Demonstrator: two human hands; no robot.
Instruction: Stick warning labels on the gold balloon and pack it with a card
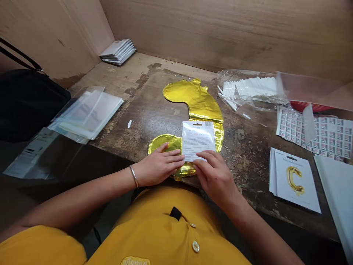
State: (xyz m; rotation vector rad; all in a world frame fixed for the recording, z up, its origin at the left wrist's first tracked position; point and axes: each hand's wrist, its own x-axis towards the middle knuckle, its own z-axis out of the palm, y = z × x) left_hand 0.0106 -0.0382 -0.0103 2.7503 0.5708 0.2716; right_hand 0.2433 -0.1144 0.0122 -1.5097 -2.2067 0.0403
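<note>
A gold foil balloon (205,103) lies flat and uninflated in a curved shape on the worn table. On its lower right part rests a white printed card (197,138) with a hang slot and barcode, text side up. My left hand (162,163) lies with fingers stretched over the balloon's lower end, fingertips at the card's left edge. At the card's lower right corner, my right hand (216,175) has bent fingers closed on the card; its thumb is partly hidden.
Foil balloon cards (298,180) showing a gold C lie at right, near sticker sheets (317,132). White straws (250,88) in clear plastic lie behind. Clear bags (88,114) are at left, a stack of packets (118,51) in the far corner, and a black bag (30,103) hangs left.
</note>
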